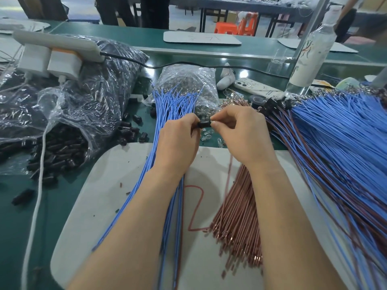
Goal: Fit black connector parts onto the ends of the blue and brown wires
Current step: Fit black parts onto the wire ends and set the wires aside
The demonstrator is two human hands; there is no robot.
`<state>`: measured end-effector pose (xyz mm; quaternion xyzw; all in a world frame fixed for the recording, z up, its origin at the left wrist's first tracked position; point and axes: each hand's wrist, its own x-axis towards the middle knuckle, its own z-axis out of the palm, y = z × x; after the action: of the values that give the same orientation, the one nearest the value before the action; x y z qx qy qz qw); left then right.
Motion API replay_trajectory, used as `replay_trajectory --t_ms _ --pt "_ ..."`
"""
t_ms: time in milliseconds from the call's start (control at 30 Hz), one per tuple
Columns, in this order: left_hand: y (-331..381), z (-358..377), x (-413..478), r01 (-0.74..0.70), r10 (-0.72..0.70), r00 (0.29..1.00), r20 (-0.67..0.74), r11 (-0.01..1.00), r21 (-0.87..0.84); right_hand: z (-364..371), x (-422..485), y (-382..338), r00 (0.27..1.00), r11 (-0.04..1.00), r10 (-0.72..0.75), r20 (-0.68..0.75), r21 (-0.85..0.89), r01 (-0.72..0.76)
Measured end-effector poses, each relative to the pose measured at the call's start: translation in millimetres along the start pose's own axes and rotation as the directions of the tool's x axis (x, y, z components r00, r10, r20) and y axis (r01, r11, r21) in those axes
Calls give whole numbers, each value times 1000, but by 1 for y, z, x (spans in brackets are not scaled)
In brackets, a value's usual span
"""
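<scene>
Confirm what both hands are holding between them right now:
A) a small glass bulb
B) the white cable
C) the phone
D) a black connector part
D: the left hand and the right hand both pinch a black connector part between their fingertips, above the white mat.

The one camera rides on my head, facing forward and down, close above the green-topped bench (56, 204).
</scene>
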<state>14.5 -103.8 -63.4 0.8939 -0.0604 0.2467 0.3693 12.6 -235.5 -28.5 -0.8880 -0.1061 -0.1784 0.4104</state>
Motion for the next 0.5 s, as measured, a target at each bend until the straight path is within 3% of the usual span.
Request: replay_trajectory --t_ms 200,500 --pt "0 -4 0 -13 30 987 160 994 -107 -6 3 10 994 986 99 44 134 -104" --pt "4 -4 -1 -203 193 964 184 978 40 -8 4 18 981 969 124 152 192 -152"
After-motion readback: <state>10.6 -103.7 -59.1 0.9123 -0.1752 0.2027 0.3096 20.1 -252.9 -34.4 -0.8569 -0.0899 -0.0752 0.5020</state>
